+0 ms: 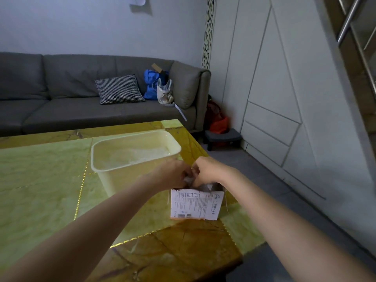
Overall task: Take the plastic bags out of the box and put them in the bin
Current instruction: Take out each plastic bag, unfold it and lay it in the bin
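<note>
On the table [40, 180], a white printed box [194, 205], top torn open.

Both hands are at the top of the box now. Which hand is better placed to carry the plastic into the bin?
Probably the left hand: it pinches the plastic on the side facing the bin. The right hand is above the box, farther from the bin.

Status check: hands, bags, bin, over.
Left hand and right hand pinch clear plastic bag above white printed cardboard box. Cream plastic bin adjacent, unobstructed.
</note>
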Motion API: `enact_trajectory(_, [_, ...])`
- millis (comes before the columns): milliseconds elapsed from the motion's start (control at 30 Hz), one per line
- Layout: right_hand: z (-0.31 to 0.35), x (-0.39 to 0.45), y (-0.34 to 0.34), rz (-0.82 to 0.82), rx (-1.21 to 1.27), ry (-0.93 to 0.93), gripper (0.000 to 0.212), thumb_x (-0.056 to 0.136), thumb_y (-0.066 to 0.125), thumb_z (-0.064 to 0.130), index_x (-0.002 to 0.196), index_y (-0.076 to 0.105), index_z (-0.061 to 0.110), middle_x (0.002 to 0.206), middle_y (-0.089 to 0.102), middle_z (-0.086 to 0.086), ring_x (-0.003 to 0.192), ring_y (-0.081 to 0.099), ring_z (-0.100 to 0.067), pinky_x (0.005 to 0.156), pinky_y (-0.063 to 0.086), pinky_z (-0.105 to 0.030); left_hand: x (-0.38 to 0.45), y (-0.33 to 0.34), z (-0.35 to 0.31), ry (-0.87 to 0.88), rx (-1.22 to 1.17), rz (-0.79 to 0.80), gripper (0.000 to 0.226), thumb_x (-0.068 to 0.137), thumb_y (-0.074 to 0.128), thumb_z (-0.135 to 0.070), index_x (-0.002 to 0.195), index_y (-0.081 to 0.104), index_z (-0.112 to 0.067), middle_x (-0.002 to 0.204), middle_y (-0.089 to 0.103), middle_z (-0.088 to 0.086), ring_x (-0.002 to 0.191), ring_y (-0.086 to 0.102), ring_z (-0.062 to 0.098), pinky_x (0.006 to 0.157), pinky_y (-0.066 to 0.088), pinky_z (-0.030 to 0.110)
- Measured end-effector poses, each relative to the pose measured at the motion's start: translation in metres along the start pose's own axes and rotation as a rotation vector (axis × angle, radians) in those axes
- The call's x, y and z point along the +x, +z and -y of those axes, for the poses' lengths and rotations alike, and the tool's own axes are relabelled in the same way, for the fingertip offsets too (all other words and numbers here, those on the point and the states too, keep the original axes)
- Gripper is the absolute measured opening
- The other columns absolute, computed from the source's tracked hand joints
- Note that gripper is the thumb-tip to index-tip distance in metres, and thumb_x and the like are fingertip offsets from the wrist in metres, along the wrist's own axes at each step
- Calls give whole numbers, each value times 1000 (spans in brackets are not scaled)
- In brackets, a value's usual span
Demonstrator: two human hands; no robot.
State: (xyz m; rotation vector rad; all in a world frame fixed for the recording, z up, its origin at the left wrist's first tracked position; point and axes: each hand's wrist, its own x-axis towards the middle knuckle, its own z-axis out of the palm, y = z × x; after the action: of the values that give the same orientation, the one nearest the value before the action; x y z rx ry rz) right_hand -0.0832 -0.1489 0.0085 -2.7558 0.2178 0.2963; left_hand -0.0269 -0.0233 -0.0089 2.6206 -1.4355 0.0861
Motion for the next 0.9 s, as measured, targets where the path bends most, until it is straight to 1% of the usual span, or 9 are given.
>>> enact_trajectory(200, [1,-6,-14,96,46,16,27,74,78,23,84,55,14,80,58,-1,72,54,-17,59,41,-27,-5,-3,1,4,-45,2,18,83,63,-19,97,67,-9,99,65,5,82,53,11,55,30,5])
enact_trajectory(333, [1,-8,-19,121,61,33,48,73,80,19,113,55,11,100,64,-7,79,60,-18,65,48,-30,-6,-5,1,-40,-168,19,30,79,70,-21,104,59,-11,106,56,2,92,53,14,70,40,12])
enact_trajectory(400, [2,-7,-21,126,-3,20,49,74,80,23,116,58,9,103,64,-6,85,59,-20,65,46,-28,-8,-5,-4,-75,-296,39,39,78,72,-20,110,51,-11,110,58,1,95,55,15,72,44,14])
enact_trajectory(500, [0,-7,-21,111,55,-9,37,76,76,20,109,64,9,95,61,-6,87,59,-22,65,44,-28,-9,1,-9,-104,-488,39,38,82,68,-20,105,39,-15,109,63,6,82,54,11,60,44,12])
enact_trajectory(567, [-6,-7,-19,78,195,-23,28,77,75,17,103,64,15,96,60,-6,91,59,-23,72,47,-31,-10,3,-9,-130,-513,60,39,83,67,-21,110,39,-16,107,64,9,78,55,10,63,47,16])
enact_trajectory(633, [-12,-9,-17,46,432,-21,23,78,75,12,92,59,20,95,59,-6,89,59,-22,76,47,-33,-9,3,-10,-158,-431,100,46,83,67,-24,121,43,-13,112,62,8,88,56,17,73,46,24])
enact_trajectory(700, [-12,-11,-18,43,680,-42,23,81,69,1,90,56,17,88,59,-7,77,60,-19,70,48,-30,-9,1,-16,-157,-318,141,45,85,64,-25,124,46,-11,112,59,8,98,56,22,76,43,26])
enact_trajectory(800, [-3,-15,-29,-32,1034,-122,24,84,58,-10,89,54,13,79,57,-8,61,57,-15,50,49,-21,-8,1,-24,-148,-234,186,40,87,61,-30,120,54,-9,109,61,8,99,57,21,81,46,27])
enact_trajectory(900, [6,-17,-49,-163,1277,-193,25,84,55,-13,90,54,12,72,55,-6,52,55,-10,44,45,-18,-11,0,-19,-187,-379,192,43,82,67,-34,117,59,-13,111,64,6,99,61,22,85,50,29])
